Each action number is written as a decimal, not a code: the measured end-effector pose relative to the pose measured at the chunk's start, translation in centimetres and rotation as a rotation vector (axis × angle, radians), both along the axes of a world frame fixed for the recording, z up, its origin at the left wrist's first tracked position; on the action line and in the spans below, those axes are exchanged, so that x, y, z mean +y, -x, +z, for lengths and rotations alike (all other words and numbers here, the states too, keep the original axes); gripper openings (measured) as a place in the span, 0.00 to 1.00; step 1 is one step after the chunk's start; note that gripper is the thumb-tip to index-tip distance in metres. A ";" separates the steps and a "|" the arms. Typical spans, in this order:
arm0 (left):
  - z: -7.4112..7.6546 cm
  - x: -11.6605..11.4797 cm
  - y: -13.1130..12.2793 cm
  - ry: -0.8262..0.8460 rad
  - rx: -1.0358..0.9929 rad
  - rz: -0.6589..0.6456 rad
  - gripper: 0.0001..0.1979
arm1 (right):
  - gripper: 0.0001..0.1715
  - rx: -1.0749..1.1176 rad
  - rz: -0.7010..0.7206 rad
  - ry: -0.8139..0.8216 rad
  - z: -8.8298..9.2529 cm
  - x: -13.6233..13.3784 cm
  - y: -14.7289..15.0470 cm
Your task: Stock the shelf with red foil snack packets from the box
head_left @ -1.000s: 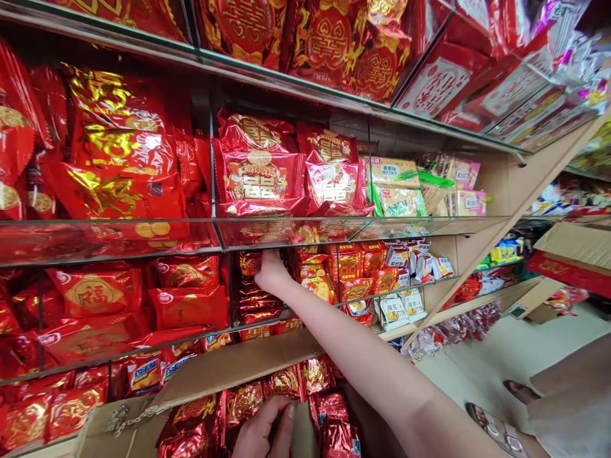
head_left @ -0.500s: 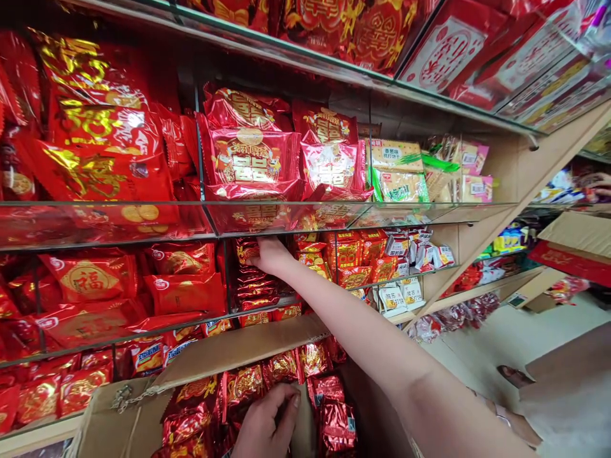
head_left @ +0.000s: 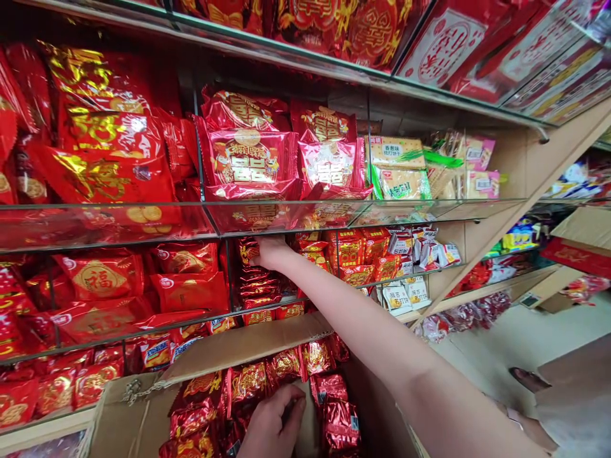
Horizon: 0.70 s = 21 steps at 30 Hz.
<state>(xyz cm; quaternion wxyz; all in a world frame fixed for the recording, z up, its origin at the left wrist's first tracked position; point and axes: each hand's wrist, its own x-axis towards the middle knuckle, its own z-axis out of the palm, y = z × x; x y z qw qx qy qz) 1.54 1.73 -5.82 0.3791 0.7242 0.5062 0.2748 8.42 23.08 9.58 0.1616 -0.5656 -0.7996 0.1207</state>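
Observation:
My right hand (head_left: 274, 252) reaches into the lower shelf below the glass. Its thumb rests against the top of a stack of small red and gold snack packets (head_left: 260, 280), and its other fingers are mostly hidden behind the hand and the shelf edge. Beneath it, my left hand (head_left: 274, 420) is inside an open cardboard box (head_left: 124, 407) holding several shiny red snack packets (head_left: 340, 423). The left fingers are curled in towards the thumb; whatever may be in them is hidden.
A glass shelf edge (head_left: 286, 216) runs just above my right hand. Larger red packets (head_left: 252, 159) stand on that shelf. A wooden side panel (head_left: 506, 216) bounds the shelves on the right. Farther right are another open carton (head_left: 582, 235) and part of a person (head_left: 573, 394).
The view has shifted slightly, so the lower shelf and box appear a little farther right. Both hands keep nearly the same places at the stack and in the box.

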 end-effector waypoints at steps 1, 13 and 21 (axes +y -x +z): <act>0.0 0.0 0.0 -0.003 0.009 -0.001 0.12 | 0.41 0.002 -0.009 -0.003 -0.1 0.0 0.0; -1.3 0.7 1.7 0.021 0.270 0.014 0.12 | 0.15 0.119 0.193 -0.379 -0.4 -9.9 -1.1; -2.6 1.8 4.0 0.160 0.475 -0.005 0.13 | 0.16 0.225 0.226 0.211 -17.1 -20.4 -4.3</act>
